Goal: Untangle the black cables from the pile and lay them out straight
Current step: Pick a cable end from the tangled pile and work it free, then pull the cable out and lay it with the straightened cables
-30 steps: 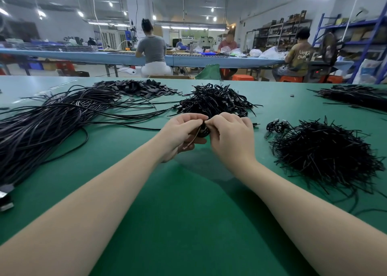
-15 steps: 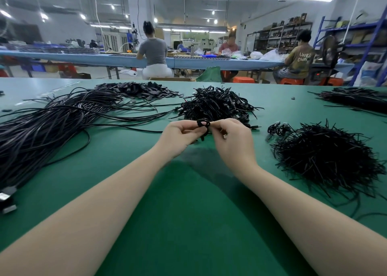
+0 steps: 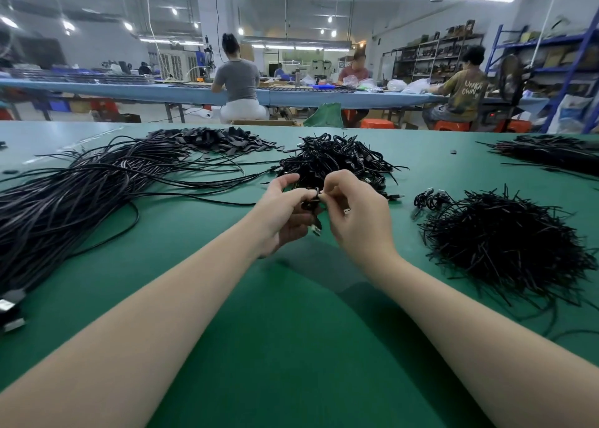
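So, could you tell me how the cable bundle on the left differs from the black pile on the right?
The cable bundle holds long strands lying mostly side by side, spread far across the table; the black pile is short stiff pieces bristling every way in a compact mound. Plug ends show at the bundle's near end; none are plain in the pile. Both are black.

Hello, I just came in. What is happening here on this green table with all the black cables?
A person is working on one small coiled black cable, holding it above the green table. The left hand grips the coil, and the right hand pinches it at the top. A metal plug hangs below the hands. Behind the hands lies a pile of coiled cables. Long cables lie spread out on the left, and a heap of short black ties sits on the right.
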Demonstrator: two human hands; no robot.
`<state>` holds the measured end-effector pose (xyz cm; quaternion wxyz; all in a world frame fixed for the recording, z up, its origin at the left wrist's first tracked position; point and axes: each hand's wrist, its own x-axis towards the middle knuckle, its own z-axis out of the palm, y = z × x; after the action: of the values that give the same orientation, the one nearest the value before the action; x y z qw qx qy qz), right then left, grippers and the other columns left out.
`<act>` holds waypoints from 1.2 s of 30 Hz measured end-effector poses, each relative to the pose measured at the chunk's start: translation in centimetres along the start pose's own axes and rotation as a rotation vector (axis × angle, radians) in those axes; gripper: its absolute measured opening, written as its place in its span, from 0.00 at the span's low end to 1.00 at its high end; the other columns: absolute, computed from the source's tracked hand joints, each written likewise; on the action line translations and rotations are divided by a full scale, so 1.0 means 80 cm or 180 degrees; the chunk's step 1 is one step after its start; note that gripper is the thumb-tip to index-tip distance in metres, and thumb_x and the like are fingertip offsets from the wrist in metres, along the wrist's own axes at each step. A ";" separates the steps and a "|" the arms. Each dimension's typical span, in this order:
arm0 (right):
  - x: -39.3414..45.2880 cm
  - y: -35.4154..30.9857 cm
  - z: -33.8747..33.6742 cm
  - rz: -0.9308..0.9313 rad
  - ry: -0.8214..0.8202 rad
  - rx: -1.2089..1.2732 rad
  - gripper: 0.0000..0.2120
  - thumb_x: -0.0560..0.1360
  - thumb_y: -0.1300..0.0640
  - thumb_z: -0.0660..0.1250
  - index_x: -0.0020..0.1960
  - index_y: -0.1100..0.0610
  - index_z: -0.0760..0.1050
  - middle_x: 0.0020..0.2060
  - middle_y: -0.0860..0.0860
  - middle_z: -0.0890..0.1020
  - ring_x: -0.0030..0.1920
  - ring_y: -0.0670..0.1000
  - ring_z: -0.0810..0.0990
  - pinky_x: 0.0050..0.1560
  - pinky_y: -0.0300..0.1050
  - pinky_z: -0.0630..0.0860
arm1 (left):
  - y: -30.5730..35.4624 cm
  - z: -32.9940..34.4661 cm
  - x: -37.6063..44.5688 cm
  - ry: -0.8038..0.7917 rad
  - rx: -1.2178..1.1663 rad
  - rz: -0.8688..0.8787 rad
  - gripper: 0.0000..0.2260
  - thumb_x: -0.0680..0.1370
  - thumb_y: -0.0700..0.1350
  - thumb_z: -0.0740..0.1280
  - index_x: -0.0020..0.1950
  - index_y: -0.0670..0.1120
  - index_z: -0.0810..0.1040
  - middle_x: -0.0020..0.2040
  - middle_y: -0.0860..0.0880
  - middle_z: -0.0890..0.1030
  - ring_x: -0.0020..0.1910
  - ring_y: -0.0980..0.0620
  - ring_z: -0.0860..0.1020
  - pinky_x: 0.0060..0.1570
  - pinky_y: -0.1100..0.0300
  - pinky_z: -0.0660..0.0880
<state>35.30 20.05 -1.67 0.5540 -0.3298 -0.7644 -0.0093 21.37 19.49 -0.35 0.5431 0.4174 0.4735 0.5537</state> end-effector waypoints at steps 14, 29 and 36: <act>-0.009 -0.026 0.003 -0.0693 -0.0342 -0.0069 0.06 0.74 0.67 0.64 0.47 0.59 0.79 0.40 0.52 0.80 0.35 0.58 0.77 0.32 0.54 0.76 | 0.007 -0.045 -0.008 -0.0913 -0.0413 -0.0944 0.07 0.70 0.44 0.66 0.32 0.47 0.78 0.21 0.54 0.69 0.16 0.61 0.66 0.17 0.69 0.63; 0.216 -0.004 -0.012 0.1127 -0.0774 -0.1562 0.21 0.77 0.54 0.65 0.68 0.56 0.65 0.56 0.56 0.77 0.50 0.55 0.76 0.50 0.51 0.76 | -0.031 -0.046 0.012 0.1114 0.3988 0.1490 0.10 0.76 0.47 0.58 0.48 0.58 0.77 0.37 0.54 0.78 0.38 0.47 0.76 0.35 0.60 0.68; -0.003 -0.031 0.055 0.0812 -0.1630 -0.1270 0.15 0.77 0.51 0.60 0.63 0.50 0.70 0.57 0.51 0.75 0.55 0.56 0.75 0.49 0.49 0.73 | -0.034 -0.049 0.025 0.1295 0.4998 0.1387 0.11 0.80 0.48 0.57 0.61 0.48 0.71 0.58 0.45 0.77 0.57 0.44 0.75 0.52 0.52 0.71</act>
<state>30.37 19.63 -2.66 0.2655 -0.5161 -0.8143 -0.0061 18.00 21.09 -3.94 -0.1202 0.6483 0.7188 0.2203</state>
